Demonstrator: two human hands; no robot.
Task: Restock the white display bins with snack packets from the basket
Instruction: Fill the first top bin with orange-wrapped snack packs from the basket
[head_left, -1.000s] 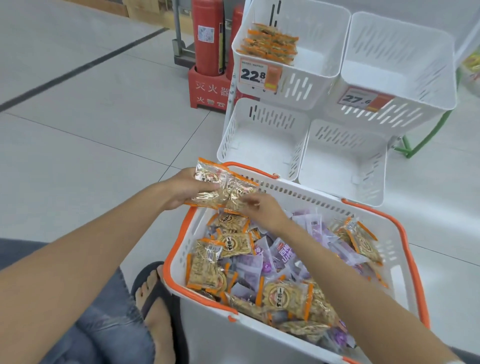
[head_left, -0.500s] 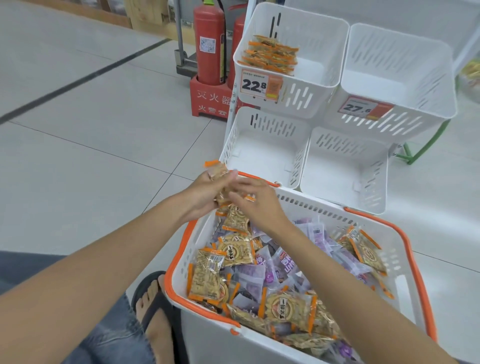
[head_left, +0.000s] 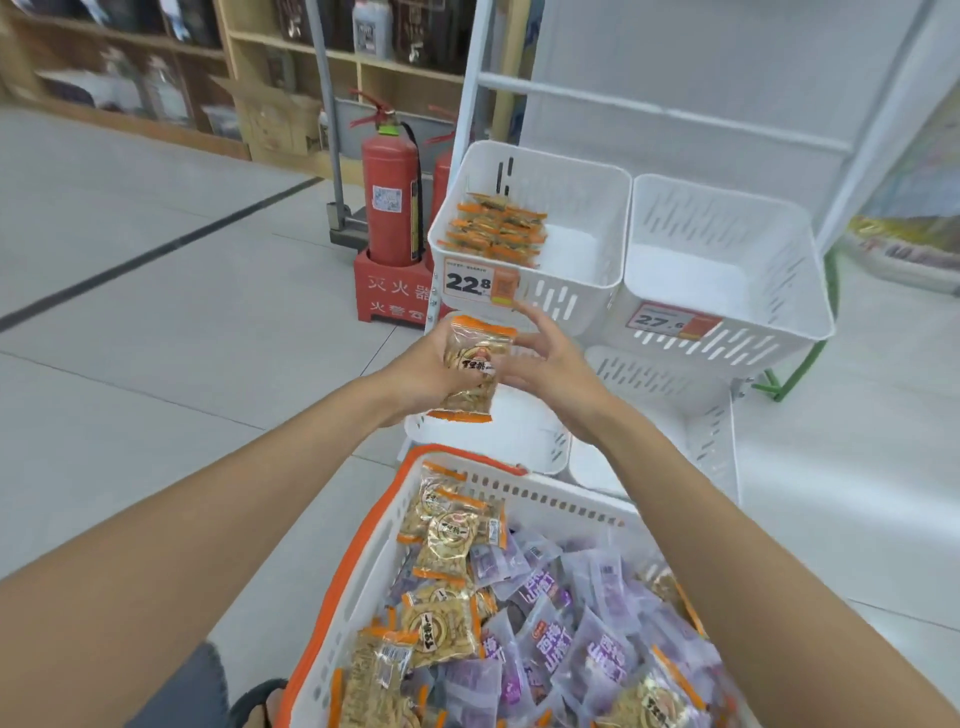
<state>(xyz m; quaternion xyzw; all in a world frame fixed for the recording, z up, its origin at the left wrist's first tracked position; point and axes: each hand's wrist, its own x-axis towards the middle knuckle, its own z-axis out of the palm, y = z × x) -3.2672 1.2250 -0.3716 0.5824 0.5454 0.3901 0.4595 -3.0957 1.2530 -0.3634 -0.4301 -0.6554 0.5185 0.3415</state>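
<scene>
Head view, the only one given. Step in hand: carry phase of the restock, mid-transfer from basket (head_left: 467, 457) to upper-left bin (head_left: 587, 208). Fingers of left hand (head_left: 415, 374) wrapped round a small stack of orange-edged packets (head_left: 470, 371), held upright in the air, in front of and just below the bin's front wall, near the 22.8 price tag (head_left: 480, 283), well above the basket. Released right hand (head_left: 550, 364), fingers spread, fingertips just beside the stack's right edge; actual contact not clear. Already in the bin: a row of same orange packets (head_left: 493, 228) along its left side, bare floor to their right. No packets showing in upper-right bin (head_left: 727, 218) or lower bins (head_left: 675, 395). Basket loaded with more orange ones and purple packets (head_left: 550, 639). Red fire extinguisher (head_left: 389, 208) left of the rack, no part in the task. Next move, as judged: lift over the front rim and lay the stack beside or onto the existing row, right hand likely steadying — glossy wrappers, apt to slide and fan out. Versus earlier frames: a second ago both hands low at the basket's far rim, right hand pinching the bunch along with the left; half a second ago squaring it up there; now both raised to bin height, right hand let go, packets in the left alone — camera tilted up, back shelves (head_left: 291, 62) newly in view.
</scene>
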